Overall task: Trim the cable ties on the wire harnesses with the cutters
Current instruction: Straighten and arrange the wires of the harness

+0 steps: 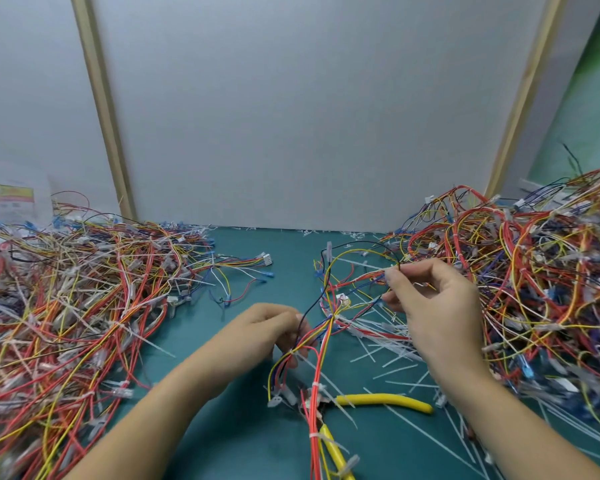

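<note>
Here, left hand (271, 327) and right hand (437, 306) pinch the harness (330, 318), stretched near-left to far-right, cutters (381, 399) lying loose

Just one feed for me, the head cam: wide-angle, looking forward and down at the green table (250, 445) from close up. Left hand (274, 330) and right hand (433, 306) sit lower middle, white back panel (291, 116) fills the top.

The head of the cutters (383, 400) is covered by the wire harness (313, 427), one yellow handle is cut off by the bottom edge, and the print on the paper (6, 199) is blurred.
</note>
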